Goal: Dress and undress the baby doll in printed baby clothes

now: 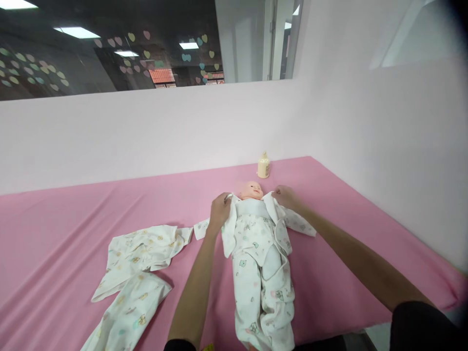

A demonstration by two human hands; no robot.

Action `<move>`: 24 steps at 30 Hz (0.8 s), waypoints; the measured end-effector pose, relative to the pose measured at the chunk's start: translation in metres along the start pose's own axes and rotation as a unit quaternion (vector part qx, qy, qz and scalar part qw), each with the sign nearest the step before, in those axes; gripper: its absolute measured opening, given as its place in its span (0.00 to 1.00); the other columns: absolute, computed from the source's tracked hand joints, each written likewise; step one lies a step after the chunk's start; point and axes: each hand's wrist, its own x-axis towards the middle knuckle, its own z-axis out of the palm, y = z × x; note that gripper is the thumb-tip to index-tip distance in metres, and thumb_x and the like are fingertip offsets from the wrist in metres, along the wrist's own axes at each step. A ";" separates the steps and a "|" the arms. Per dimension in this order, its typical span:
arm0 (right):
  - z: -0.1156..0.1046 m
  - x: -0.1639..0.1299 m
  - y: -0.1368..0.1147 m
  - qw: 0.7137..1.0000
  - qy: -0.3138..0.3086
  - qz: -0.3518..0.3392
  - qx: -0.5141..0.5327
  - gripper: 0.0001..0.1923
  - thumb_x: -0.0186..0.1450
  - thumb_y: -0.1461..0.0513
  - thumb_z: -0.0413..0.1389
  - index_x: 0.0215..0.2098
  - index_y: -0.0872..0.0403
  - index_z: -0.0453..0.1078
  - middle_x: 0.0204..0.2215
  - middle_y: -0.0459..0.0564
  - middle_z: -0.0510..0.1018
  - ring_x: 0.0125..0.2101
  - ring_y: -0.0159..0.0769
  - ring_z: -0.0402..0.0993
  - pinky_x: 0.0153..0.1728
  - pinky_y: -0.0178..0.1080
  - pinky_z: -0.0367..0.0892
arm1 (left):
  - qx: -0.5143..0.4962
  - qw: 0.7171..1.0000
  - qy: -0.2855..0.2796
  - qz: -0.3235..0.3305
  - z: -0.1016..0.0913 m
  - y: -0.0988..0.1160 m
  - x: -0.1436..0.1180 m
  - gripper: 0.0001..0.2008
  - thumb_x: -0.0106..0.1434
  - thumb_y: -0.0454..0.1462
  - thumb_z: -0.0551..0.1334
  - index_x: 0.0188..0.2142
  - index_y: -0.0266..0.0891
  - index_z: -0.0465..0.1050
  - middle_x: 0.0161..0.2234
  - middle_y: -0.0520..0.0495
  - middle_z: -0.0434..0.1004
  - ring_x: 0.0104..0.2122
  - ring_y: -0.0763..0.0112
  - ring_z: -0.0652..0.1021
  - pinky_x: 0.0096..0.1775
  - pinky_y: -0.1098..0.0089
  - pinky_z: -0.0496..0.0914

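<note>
Spare garments (135, 273): loose on the pink sheet (54, 229), left of you. Left hand (219, 212): fingers pinched on the jacket (256, 229) collar at the doll (252, 191)'s shoulder. Right hand (285, 196): closed on the opposite collar edge. Risk: uneven pull could drag the doll sideways. Bottle (263, 165): behind the head, clear.

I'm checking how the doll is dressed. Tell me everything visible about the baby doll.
The baby doll lies face-up on the pink sheet, bald head toward the wall. It wears white printed trousers and an open matching jacket. The left hand and right hand each grip the jacket at a shoulder.
</note>
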 end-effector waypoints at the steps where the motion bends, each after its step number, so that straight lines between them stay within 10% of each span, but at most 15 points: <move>1: -0.006 0.000 0.010 1.000 0.013 0.016 -0.015 0.10 0.64 0.60 0.46 0.27 0.54 0.63 0.25 0.47 0.71 0.26 0.32 0.64 0.26 0.35 0.53 | 0.039 0.999 0.006 -0.014 -0.007 -0.007 0.002 0.15 0.69 0.36 0.51 0.47 0.39 0.74 0.47 0.46 0.79 0.47 0.64 0.76 0.51 0.69 0.66; 11: 0.010 -0.016 0.055 0.985 0.042 0.087 -0.140 0.13 0.65 0.64 0.48 0.42 0.61 0.70 0.42 0.65 0.75 0.40 0.49 0.73 0.38 0.43 0.62 | 0.216 0.962 -0.016 -0.163 -0.024 -0.065 0.002 0.15 0.67 0.39 0.54 0.51 0.41 0.70 0.49 0.36 0.76 0.51 0.50 0.74 0.49 0.57 0.66; 18: 0.022 -0.035 -0.016 0.979 0.112 -0.092 -0.140 0.17 0.69 0.65 0.43 0.50 0.62 0.67 0.52 0.65 0.70 0.53 0.51 0.64 0.54 0.46 0.56 | 0.160 0.972 -0.024 -0.172 -0.017 -0.076 0.003 0.17 0.67 0.41 0.53 0.52 0.40 0.69 0.50 0.37 0.74 0.50 0.55 0.74 0.50 0.59 0.65; 24: 0.050 -0.030 -0.113 0.945 -0.101 -0.276 -0.144 0.18 0.64 0.59 0.53 0.51 0.57 0.67 0.52 0.56 0.73 0.53 0.43 0.67 0.54 0.39 0.60 | 0.044 0.983 -0.137 -0.114 -0.027 -0.074 0.002 0.18 0.63 0.44 0.57 0.48 0.39 0.74 0.43 0.49 0.79 0.40 0.69 0.77 0.40 0.74 0.69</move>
